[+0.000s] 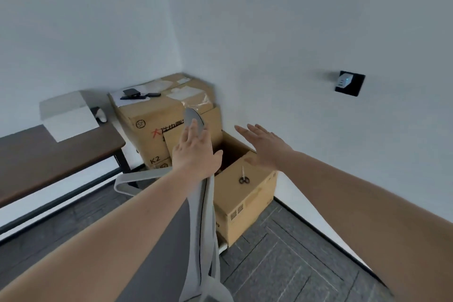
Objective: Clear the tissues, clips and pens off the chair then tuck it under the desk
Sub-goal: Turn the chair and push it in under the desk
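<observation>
Your left hand (pixel 193 152) rests on the top of the grey chair (pixel 208 206) back, fingers together and laid flat on it. Your right hand (pixel 264 147) hovers open, fingers apart, over the cardboard box (pixel 245 193) with scissors (pixel 244 176). The big box (pixel 147 125) behind shows "K2" and red characters. The desk (pixel 54 154) stands to the left.

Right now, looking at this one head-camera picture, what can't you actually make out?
- Chair seat: hidden in the head view behind the chair's grey backrest and the left hand's forearm, so any tissues, clips or pens cannot be seen.
- Open cardboard box: its inside is dark and partly blocked by the left hand.
- Small dark things on the tall box: too small and blurred to name.
- Desk: cut off by the left edge.
- Right hand: open, touching nothing visible.
</observation>
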Demonstrator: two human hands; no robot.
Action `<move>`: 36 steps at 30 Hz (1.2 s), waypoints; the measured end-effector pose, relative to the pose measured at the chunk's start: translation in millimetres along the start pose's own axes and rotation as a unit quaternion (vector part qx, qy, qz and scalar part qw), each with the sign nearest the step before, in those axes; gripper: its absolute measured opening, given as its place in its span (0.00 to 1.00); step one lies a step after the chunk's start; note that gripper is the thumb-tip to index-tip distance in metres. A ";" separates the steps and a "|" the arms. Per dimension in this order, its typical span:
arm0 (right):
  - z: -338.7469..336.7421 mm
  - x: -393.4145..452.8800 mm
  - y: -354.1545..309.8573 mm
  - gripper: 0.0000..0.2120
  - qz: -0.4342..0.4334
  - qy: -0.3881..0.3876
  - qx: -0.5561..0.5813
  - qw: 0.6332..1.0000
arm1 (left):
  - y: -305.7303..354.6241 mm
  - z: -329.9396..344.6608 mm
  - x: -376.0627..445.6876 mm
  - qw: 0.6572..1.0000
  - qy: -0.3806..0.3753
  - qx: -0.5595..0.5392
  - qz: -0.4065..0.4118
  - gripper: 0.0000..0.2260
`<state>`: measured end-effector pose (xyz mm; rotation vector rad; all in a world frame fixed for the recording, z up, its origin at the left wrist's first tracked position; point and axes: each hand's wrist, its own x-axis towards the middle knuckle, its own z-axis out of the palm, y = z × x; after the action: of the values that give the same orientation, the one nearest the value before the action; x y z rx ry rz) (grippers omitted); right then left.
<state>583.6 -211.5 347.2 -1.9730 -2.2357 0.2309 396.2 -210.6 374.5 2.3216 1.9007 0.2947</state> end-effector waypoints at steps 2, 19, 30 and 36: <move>-3.4 21.4 1.6 0.40 -0.031 -0.009 -0.010 0.999 | -1.0 1.7 9.0 0.999 -0.019 -0.016 -0.033 0.37; -1.1 169.9 -30.1 0.33 -0.479 -0.024 -0.087 0.873 | 37.9 36.9 -10.4 0.961 0.064 0.152 -0.222 0.24; 14.7 172.0 -62.2 0.26 -0.544 0.013 -0.068 0.836 | 3.3 21.6 -38.1 0.950 0.058 0.203 -0.230 0.24; 28.0 147.6 -125.6 0.30 -0.562 0.038 -0.075 0.823 | -58.8 7.7 -82.4 0.947 0.066 0.234 -0.211 0.25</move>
<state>437.7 -81.0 348.3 -0.3915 -2.9426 -0.1784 326.2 -279.3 348.3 2.0865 2.7145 -0.0604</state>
